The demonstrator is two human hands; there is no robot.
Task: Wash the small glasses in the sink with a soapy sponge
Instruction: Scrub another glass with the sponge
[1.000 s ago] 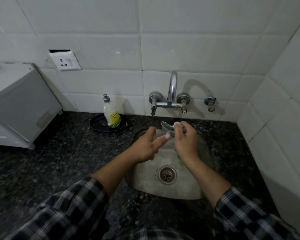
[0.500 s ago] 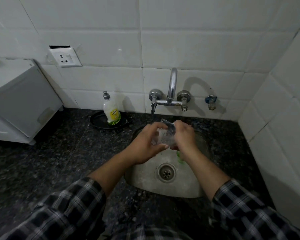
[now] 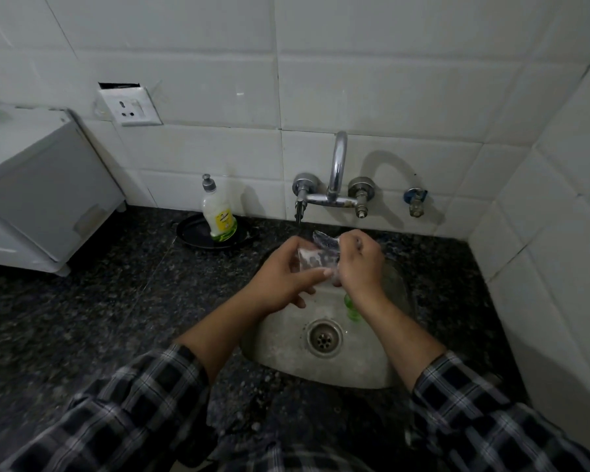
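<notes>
Head view: left hand [image 3: 280,277] and right hand [image 3: 358,267] grip small clear glass [image 3: 315,258]; steel sink [image 3: 286,349] below.

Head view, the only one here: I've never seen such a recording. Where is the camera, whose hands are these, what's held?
No machine here: the camera sits on a person's head, looking down at their own bare hands. The left hand and right hand both grip a small glass over a steel sink set in a dark counter. A green thing lies in the sink by the right wrist, too hidden to name. At the wall are a tap and a soap bottle standing on a black dish.
</notes>
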